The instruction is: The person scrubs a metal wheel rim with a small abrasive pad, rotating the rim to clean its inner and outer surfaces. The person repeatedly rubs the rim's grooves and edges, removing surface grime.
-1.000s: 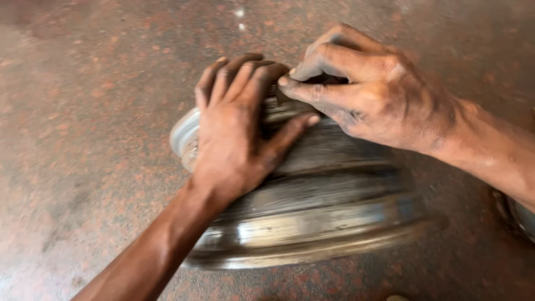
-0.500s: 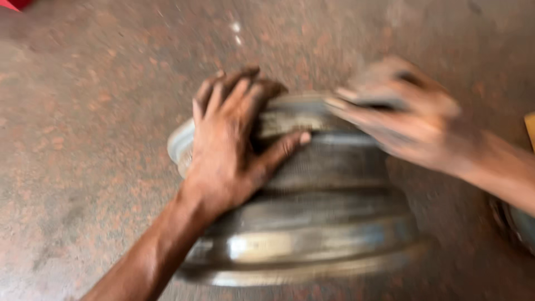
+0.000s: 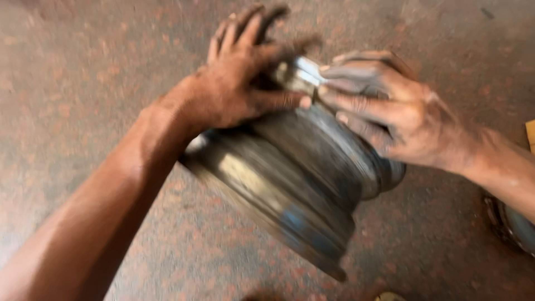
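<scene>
Rim (image 3: 301, 184), a bare metal wheel w/ no tyre, sits tilted on the speckled reddish floor (image 3: 72, 72), leaning on its lower flange. Our left hand (image 3: 239, 89) is spread flat over the top edge, fingers not curled, more pressing than grasping. Right hand (image 3: 390, 120) is clenched around the upper lip just beside it. Frame's blurry, so we judge the handling as mid-way: rim neither flat nor upright. Another metal part (image 3: 515, 226) shows at right edge.
</scene>
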